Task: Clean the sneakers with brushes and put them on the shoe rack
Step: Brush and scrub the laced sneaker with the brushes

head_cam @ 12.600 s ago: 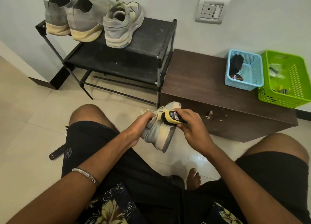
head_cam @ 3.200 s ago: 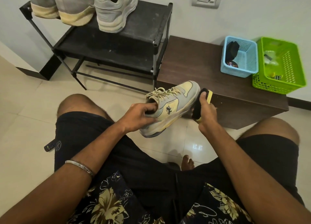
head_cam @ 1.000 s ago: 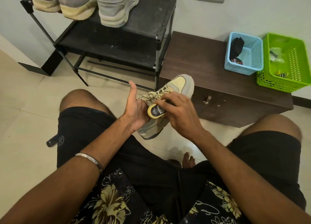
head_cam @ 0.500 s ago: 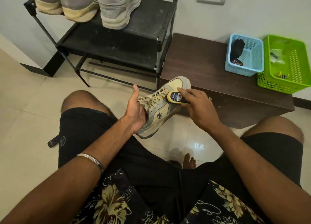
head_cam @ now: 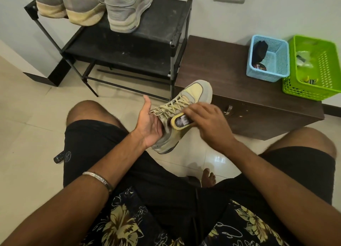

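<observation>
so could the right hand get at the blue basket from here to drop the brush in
Probably yes: the right hand grips the brush, and nothing stands between it and the open-topped blue basket on the cabinet.

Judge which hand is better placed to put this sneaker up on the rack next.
Left, probably. The left hand already cradles the sneaker at its heel end, on the shoe rack side. The right hand is occupied, its fingers gripping the brush.
</observation>
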